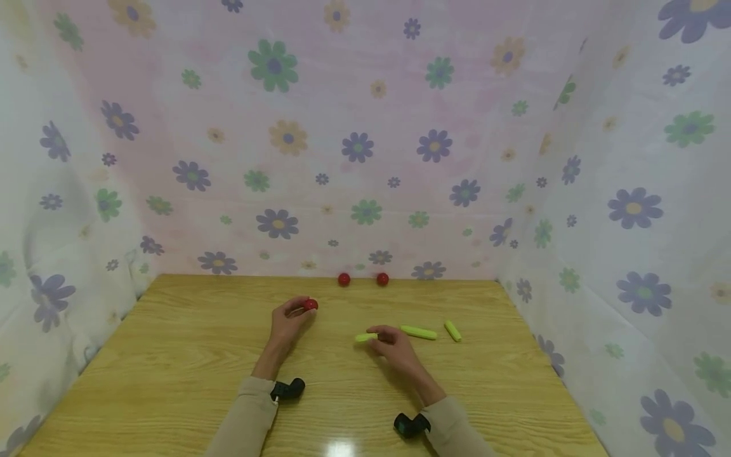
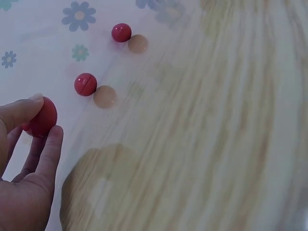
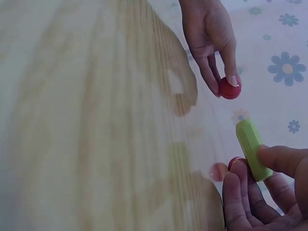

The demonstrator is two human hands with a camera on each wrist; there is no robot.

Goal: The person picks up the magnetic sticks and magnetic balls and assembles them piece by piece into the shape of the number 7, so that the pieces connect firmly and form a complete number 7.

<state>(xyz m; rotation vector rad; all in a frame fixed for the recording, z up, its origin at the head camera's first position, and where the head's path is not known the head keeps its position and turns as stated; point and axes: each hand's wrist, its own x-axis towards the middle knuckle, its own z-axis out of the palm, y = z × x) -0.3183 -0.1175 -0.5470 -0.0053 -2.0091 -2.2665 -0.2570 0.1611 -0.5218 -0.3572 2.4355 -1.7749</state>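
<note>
My left hand [image 1: 287,324] pinches a glossy red ball [image 1: 311,304] between thumb and fingers, above the left middle of the table. In the left wrist view, that ball [image 2: 44,118] sits at the fingertips. To the right, my right hand [image 1: 398,350] holds a short, ridged light-green stick [image 1: 364,338] between thumb and fingers. The right wrist view shows this stick [image 3: 251,150] tilted, its lower end near the fingers. Beyond the right hand lie a longer green stick [image 1: 419,332] and a shorter green stick [image 1: 453,331].
Two more red balls, a left one [image 1: 344,279] and a right one [image 1: 382,279], rest at the table's back edge. Behind them hangs a flowered cloth [image 1: 320,197], which also lines both sides. The wooden table [image 1: 171,355] has a shiny surface.
</note>
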